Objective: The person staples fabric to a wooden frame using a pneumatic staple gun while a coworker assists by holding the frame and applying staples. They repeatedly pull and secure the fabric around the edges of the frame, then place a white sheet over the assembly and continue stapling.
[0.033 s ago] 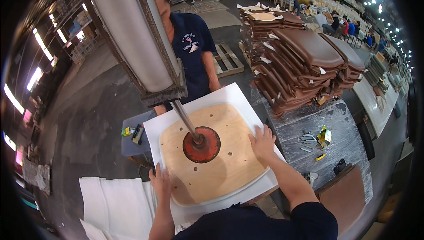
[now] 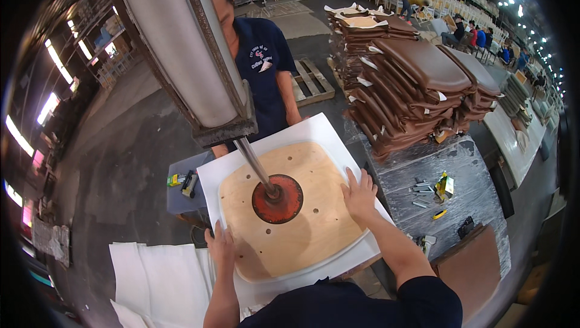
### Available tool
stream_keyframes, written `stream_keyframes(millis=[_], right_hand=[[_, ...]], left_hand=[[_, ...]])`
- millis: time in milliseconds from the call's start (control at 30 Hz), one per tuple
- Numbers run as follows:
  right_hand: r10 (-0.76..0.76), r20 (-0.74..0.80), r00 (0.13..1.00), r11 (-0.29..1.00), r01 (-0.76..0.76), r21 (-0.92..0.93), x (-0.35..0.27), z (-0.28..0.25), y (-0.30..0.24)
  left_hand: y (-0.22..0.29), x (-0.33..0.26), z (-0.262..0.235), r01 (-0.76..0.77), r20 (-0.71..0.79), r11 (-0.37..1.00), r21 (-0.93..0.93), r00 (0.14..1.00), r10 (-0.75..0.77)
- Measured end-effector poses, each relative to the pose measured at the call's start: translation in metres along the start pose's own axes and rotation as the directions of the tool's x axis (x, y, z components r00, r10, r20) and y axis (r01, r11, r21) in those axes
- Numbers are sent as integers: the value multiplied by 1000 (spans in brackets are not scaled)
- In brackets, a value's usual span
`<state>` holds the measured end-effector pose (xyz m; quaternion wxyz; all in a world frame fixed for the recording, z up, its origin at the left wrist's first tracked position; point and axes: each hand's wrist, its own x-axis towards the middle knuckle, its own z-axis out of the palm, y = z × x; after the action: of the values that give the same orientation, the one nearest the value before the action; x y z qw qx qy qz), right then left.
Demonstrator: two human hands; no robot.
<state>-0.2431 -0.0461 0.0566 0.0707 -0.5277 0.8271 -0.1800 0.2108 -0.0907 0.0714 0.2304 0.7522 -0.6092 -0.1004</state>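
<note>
A pale plywood seat panel (image 2: 326,231) with rounded corners and several small holes lies on a white foam sheet (image 2: 323,127). Pressing down on the panel's middle is a round red plate (image 2: 290,204) at the end of a steel press rod (image 2: 254,162). My left hand (image 2: 221,247) rests at the left edge of panel and foam, its fingers apart and pointing away from me. At the right edge my right hand (image 2: 360,197) lies with spread fingers, touching the foam beside the wood. Neither hand grips anything.
A large press cylinder (image 2: 175,38) slants overhead. Across from me stands a co-worker in a dark shirt (image 2: 266,56). Brown upholstered pads (image 2: 411,86) are stacked at right, behind a plastic-wrapped table (image 2: 393,177) with staple strips (image 2: 423,189). White sheets (image 2: 160,279) lie at lower left.
</note>
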Motion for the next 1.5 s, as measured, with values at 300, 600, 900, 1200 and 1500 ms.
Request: stream_keyframes(millis=[300,600,900,1200,1500], right_hand=[[-27,97,995,999,30,-26,8,-6,-5],[-92,94,991,977,108,-186,12,4,-5],[-166,98,981,966,182,-186,13,14,-6],[-514,-95,852,834,523,176,-13,3,-41],[-686,-46,726,705,680,202,-25,45,-27]], left_hand=[[28,21,25,114,105,990,81,987,-122],[24,15,30,-25,39,967,255,999,16],[21,19,32,-99,66,968,229,994,86],[19,-12,37,-440,130,897,-38,888,441],[28,-46,58,-384,238,917,-111,885,400]])
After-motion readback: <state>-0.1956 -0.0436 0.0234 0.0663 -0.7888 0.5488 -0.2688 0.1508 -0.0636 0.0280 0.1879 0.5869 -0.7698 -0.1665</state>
